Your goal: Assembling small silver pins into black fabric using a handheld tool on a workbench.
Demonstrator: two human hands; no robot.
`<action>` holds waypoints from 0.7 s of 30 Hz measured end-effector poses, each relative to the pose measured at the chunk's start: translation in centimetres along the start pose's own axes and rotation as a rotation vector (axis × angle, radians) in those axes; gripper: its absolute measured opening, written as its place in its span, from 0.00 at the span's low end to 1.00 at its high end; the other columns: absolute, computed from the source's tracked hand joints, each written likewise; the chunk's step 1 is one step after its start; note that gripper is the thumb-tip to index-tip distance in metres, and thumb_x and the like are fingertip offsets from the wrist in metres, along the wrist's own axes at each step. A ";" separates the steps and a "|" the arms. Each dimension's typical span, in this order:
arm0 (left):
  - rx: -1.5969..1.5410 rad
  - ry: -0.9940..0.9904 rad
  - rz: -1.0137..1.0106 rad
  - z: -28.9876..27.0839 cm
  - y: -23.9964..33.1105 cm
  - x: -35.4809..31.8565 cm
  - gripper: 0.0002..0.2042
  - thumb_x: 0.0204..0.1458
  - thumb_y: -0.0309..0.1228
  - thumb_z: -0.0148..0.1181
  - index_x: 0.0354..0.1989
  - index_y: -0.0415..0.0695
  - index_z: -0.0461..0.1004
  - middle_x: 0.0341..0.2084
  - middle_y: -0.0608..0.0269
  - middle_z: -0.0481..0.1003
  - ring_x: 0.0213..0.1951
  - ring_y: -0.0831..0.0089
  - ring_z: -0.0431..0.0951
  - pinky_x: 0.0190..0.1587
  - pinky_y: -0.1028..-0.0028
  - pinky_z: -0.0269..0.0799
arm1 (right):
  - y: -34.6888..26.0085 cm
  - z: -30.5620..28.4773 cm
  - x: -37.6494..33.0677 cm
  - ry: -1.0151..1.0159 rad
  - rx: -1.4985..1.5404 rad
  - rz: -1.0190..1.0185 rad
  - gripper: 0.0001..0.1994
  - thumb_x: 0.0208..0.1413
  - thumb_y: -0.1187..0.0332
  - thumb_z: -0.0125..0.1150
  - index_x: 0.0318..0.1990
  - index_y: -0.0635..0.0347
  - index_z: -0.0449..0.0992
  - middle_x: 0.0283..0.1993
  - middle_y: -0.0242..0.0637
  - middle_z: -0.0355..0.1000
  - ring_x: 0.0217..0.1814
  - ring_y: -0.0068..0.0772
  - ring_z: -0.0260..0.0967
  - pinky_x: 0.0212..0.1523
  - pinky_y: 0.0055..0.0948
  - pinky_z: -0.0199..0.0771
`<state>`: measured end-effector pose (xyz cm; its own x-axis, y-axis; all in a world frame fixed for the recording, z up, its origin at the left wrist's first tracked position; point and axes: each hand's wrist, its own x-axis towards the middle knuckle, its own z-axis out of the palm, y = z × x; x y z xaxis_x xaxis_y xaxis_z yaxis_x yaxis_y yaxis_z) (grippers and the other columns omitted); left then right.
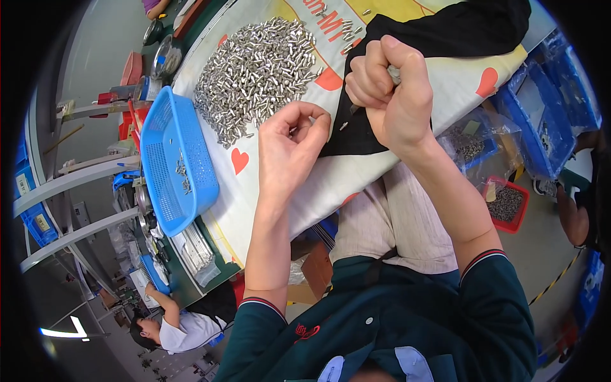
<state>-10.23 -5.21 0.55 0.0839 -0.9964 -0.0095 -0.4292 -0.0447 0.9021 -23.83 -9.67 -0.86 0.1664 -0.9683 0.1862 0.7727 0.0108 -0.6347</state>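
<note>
A large heap of small silvery metal pins lies on the printed white cloth in front of me. At the heap's near right edge, my left hand is closed, thumb and fingers curled together; what they hold, if anything, is hidden. My right hand is raised over a black cloth, its fingers wrapped into a fist. A bit of silvery metal shows between its thumb and fingers, like the pins in the heap. One loose pin rests on the black cloth between my hands.
A blue perforated basket with a few pins inside stands left of the heap. Several pins lie scattered at the far side. Right of the table are blue crates and a red bin of small parts. Another person works at lower left.
</note>
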 end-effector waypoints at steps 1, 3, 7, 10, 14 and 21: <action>0.001 0.001 0.002 0.1 -0.1 0.0 0.02 0.41 0.20 0.54 0.21 0.35 0.71 0.10 0.79 0.57 0.15 0.90 0.51 0.17 0.84 0.46 | 0.0 0.0 0.0 0.016 0.005 -0.014 0.21 0.54 0.59 0.36 0.11 0.54 0.48 0.09 0.24 0.42 0.12 0.17 0.32 0.16 0.22 0.36; -0.011 -0.011 0.028 0.5 -0.3 0.1 0.02 0.41 0.20 0.54 0.23 0.35 0.72 0.10 0.79 0.57 0.15 0.90 0.51 0.17 0.84 0.46 | -0.1 0.1 0.1 0.030 0.009 -0.029 0.21 0.54 0.59 0.36 0.11 0.54 0.48 0.09 0.24 0.42 0.12 0.17 0.32 0.16 0.22 0.36; 0.155 -0.041 0.119 1.1 0.2 0.2 0.04 0.41 0.21 0.57 0.27 0.36 0.75 0.08 0.73 0.58 0.14 0.87 0.52 0.16 0.82 0.49 | 0.2 -0.1 0.2 0.086 0.058 -0.134 0.18 0.53 0.65 0.36 0.11 0.55 0.49 0.09 0.24 0.43 0.11 0.16 0.34 0.14 0.21 0.36; 0.238 0.016 0.220 1.8 -0.6 0.3 0.05 0.40 0.21 0.59 0.28 0.37 0.76 0.08 0.67 0.58 0.12 0.85 0.53 0.16 0.80 0.50 | 0.3 -0.3 0.3 0.107 0.117 -0.208 0.17 0.52 0.69 0.37 0.12 0.56 0.50 0.09 0.24 0.44 0.10 0.15 0.36 0.12 0.21 0.37; 0.347 0.007 0.161 1.1 -0.6 0.3 0.06 0.39 0.21 0.58 0.29 0.38 0.76 0.07 0.66 0.57 0.12 0.81 0.53 0.15 0.78 0.51 | 0.4 -0.3 0.4 0.112 0.117 -0.198 0.16 0.52 0.69 0.37 0.12 0.56 0.50 0.09 0.24 0.44 0.10 0.15 0.36 0.12 0.21 0.37; 0.355 0.003 0.230 1.0 -1.0 0.5 0.08 0.40 0.20 0.56 0.31 0.38 0.75 0.07 0.63 0.59 0.11 0.78 0.57 0.17 0.77 0.55 | 0.4 -0.3 0.3 0.094 0.114 -0.188 0.17 0.52 0.69 0.38 0.12 0.56 0.50 0.09 0.24 0.45 0.10 0.14 0.36 0.12 0.20 0.36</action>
<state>-10.70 -5.77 -0.76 -0.0478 -0.9831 0.1769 -0.7205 0.1566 0.6755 -23.67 -10.04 -1.30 -0.0401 -0.9748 0.2193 0.8496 -0.1488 -0.5060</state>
